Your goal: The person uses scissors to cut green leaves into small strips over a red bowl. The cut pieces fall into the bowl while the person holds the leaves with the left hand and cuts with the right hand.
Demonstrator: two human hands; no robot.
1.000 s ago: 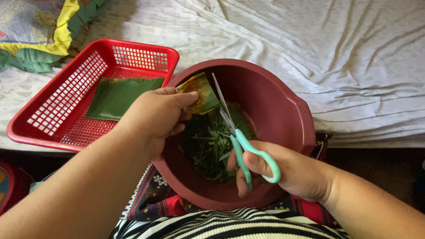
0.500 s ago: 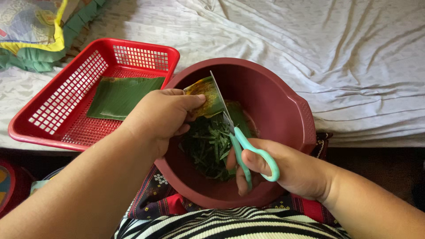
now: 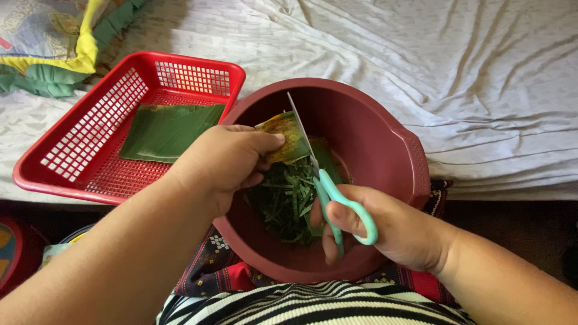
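My left hand (image 3: 223, 159) pinches a folded green leaf piece with yellow-brown patches (image 3: 288, 137) over a dark red plastic bowl (image 3: 385, 156). My right hand (image 3: 385, 229) grips teal-handled scissors (image 3: 328, 186), thumb and fingers through the loops. The blades are closed against the right edge of the leaf piece. Several thin green leaf strips (image 3: 286, 201) lie heaped at the bottom of the bowl. The bowl rests on my lap.
A red plastic mesh basket (image 3: 78, 144) sits left of the bowl on a white wrinkled sheet (image 3: 421, 54); a flat green leaf section (image 3: 165, 129) lies inside it. A patterned cloth (image 3: 223, 271) is under the bowl. A yellow-green fabric bundle (image 3: 54, 54) lies at the top left.
The scissor blades have shut onto the leaf piece, and my left hand has shifted slightly right and down with the leaf.
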